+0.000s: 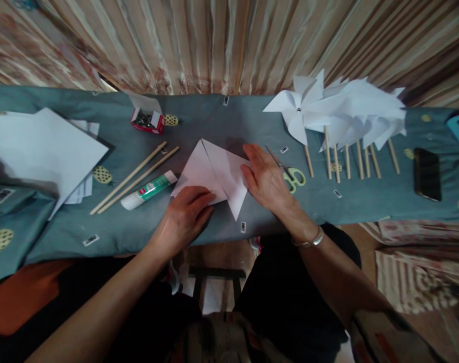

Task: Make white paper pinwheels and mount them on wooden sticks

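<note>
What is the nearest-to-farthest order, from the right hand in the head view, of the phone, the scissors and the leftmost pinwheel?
1. Scissors: just right of the right hand.
2. Leftmost pinwheel: farther forward and to the right.
3. Phone: well off to the right.

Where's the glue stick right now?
In the head view, the glue stick lies left of centre, between the two wooden sticks and the left hand.

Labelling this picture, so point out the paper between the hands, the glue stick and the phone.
Paper between the hands (pixel 221 174), head view: near its middle.
Glue stick (pixel 152 189), head view: green label.
Phone (pixel 428 174), head view: dark upper face.
</note>
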{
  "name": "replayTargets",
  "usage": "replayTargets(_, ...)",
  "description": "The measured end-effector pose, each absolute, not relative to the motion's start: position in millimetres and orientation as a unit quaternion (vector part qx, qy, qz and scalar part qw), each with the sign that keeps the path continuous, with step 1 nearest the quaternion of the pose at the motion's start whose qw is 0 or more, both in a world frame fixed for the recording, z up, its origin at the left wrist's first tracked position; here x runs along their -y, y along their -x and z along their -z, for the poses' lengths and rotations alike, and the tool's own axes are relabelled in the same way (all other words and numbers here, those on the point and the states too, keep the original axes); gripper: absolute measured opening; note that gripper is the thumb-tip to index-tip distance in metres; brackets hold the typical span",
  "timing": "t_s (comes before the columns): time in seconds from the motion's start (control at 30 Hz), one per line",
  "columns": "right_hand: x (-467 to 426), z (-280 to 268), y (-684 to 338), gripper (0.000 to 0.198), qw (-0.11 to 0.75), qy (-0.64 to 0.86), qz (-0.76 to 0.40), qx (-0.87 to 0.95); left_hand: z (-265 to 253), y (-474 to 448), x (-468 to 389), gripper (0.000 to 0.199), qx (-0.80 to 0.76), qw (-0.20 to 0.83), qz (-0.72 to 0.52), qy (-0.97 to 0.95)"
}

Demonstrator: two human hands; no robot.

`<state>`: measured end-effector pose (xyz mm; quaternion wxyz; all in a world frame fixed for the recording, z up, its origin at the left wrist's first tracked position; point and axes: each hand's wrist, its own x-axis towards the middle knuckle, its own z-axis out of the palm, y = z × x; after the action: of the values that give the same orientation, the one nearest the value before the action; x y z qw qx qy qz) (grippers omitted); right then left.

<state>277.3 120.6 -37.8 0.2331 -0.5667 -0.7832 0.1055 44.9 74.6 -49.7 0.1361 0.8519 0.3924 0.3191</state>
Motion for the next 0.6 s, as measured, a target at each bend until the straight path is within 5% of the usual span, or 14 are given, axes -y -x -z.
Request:
replayTargets(0.23, -128, 27, -288, 0.041, 0.236, 0.582, -0.155, 0.762, 50, -41, -75, 0.022, -0.402, 0.152, -0.308, -0.849)
replayTargets(0.6, -126, 30, -310, 0.034, 0.289, 0.599, -0.442, 0.602, 42, -37, -74, 0.033, -0.402, 0.161, -0.301, -0.849)
